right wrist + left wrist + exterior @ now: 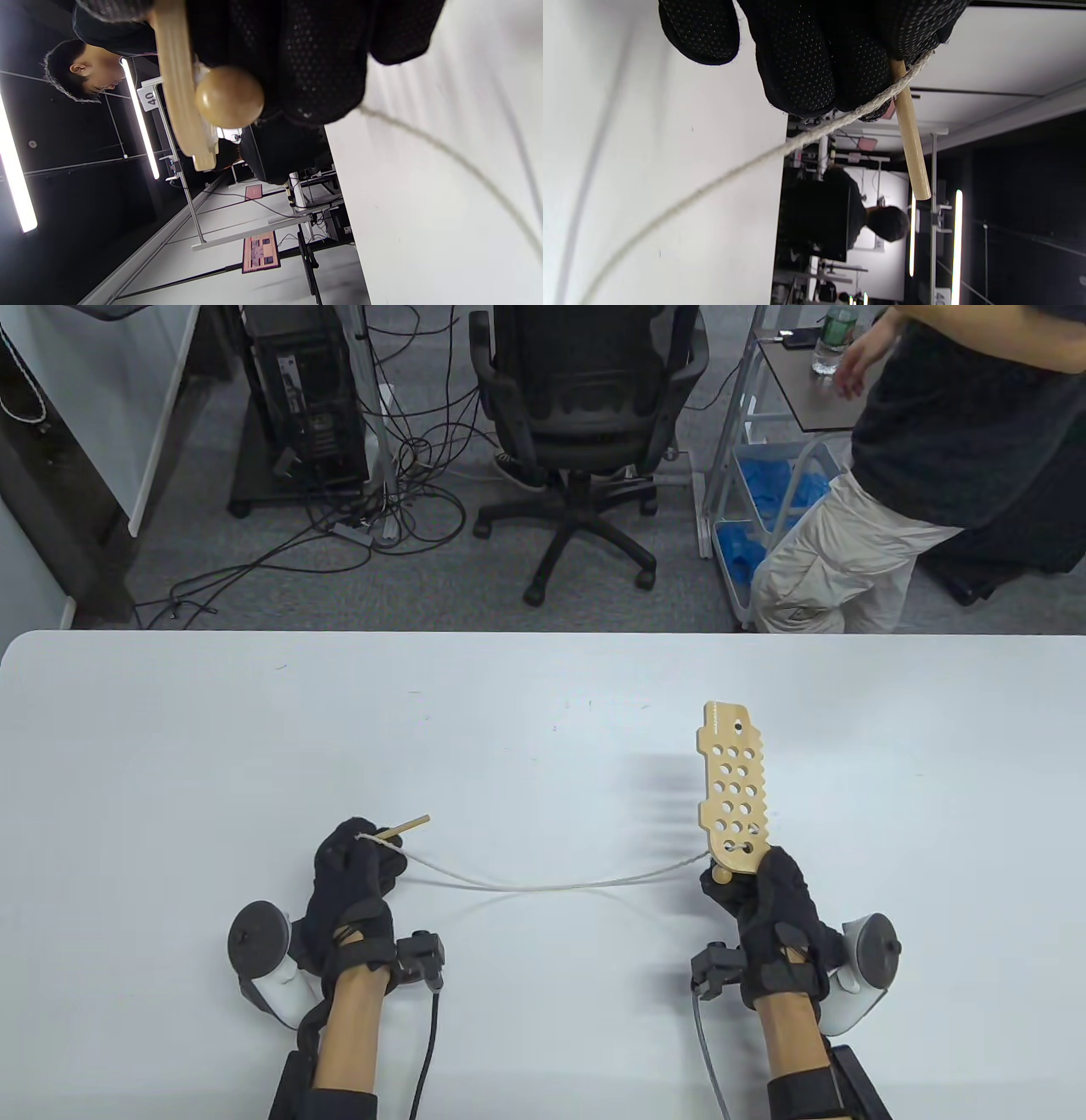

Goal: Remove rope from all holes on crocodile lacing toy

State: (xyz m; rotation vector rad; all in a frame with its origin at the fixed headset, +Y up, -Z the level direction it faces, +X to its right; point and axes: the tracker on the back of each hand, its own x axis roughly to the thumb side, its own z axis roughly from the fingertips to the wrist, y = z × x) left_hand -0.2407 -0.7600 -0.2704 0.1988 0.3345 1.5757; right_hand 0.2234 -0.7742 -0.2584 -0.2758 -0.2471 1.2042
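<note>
The white rectangular surface (543, 712) carries both hands. The right hand (776, 912) grips the bottom end of the flat, perforated wooden crocodile board (734, 789), long axis upright, pointing away from the person. A thin white rope (551, 885) sags from its lowest holes to the left hand (356, 874), which pinches the slim wooden lacing needle (405, 827), pointing up and right. A round wooden bead (229, 96) sits against the board's bottom end.
</note>
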